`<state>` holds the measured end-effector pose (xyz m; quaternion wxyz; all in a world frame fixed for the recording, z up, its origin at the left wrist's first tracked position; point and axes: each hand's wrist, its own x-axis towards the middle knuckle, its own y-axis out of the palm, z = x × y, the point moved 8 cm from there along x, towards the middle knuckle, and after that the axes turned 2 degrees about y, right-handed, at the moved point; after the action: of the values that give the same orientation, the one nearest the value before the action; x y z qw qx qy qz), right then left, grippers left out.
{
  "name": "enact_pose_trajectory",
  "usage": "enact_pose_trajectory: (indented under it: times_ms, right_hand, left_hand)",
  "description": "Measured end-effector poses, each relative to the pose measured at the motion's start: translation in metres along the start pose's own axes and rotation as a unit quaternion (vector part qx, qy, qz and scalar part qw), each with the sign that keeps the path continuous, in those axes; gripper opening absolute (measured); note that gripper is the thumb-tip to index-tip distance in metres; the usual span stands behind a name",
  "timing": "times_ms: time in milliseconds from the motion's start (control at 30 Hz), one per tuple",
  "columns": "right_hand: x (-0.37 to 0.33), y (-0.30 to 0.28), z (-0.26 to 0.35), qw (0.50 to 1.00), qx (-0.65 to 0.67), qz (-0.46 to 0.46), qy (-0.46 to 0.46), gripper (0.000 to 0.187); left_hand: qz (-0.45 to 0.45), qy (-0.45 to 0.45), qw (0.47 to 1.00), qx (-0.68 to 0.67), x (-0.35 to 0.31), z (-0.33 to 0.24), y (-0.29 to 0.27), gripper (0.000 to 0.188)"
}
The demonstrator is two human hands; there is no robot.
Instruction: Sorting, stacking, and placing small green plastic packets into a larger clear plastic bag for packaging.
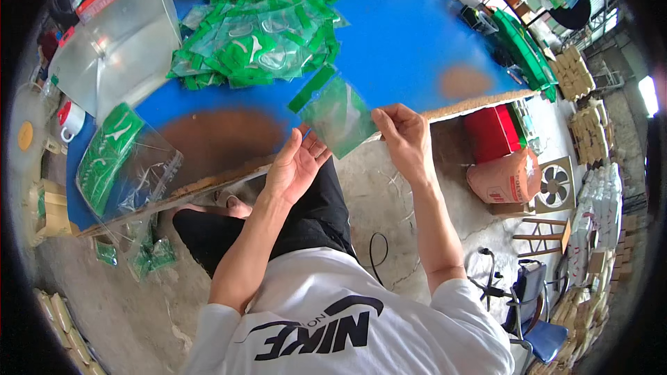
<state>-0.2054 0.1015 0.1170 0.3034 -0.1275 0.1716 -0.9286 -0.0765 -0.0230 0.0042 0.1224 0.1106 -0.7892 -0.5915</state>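
A small clear plastic packet (pixel 340 117) with a green header strip is held up tilted over the table's near edge. Its contents look pale, but I cannot make out their kind. My right hand (pixel 406 140) pinches the packet's right edge between thumb and fingers. On its lower left side my left hand (pixel 297 165) is turned palm up, fingers loosely bent and apart, the fingertips close to the packet's edge. Beyond them a large heap of similar green-and-clear packets (pixel 260 35) covers the far left of the blue table (pixel 403 21).
At the left lie a stack of green cards (pixel 111 156) and a clear plastic bag (pixel 149 170), near a white mug (pixel 71 119). A translucent bin (pixel 118 48) stands behind. A red box (pixel 492 132), a pink sack (pixel 504 177), a fan (pixel 556 184) and a blue chair (pixel 545 340) are on the right.
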Motion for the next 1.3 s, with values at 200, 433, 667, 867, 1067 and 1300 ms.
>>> enact_pose_trajectory:
  times_ms: [200, 433, 667, 867, 1067, 1300]
  right_hand:
    - [-0.012, 0.004, -0.012, 0.99, 0.131, 0.052, 0.01, 0.019]
    - [-0.04, 0.016, -0.022, 0.991, -0.025, 0.134, 0.009, 0.033]
    - [-0.058, 0.008, -0.058, 0.985, -0.078, 0.156, -0.004, 0.033]
    - [-0.085, 0.001, -0.139, 0.97, 0.084, 0.21, 0.087, 0.029]
    - [-0.139, -0.031, -0.329, 0.954, -0.102, 0.042, 0.278, 0.027]
    - [-0.183, -0.045, -0.465, 0.957, 0.095, -0.023, 0.274, 0.019]
  left_hand:
    - [-0.085, -0.003, 0.995, 0.054, 0.014, 0.005, -0.01, 0.051]
    - [-0.097, -0.022, 0.988, 0.118, -0.002, 0.015, -0.026, 0.049]
    - [-0.106, -0.068, 0.967, 0.223, -0.008, 0.053, -0.014, 0.033]
    - [-0.195, -0.003, 0.903, 0.383, -0.032, 0.024, -0.04, 0.011]
    - [-0.234, 0.041, 0.867, 0.438, -0.073, -0.032, -0.038, 0.018]
    - [-0.15, 0.056, 0.833, 0.529, -0.047, -0.055, -0.025, 0.019]
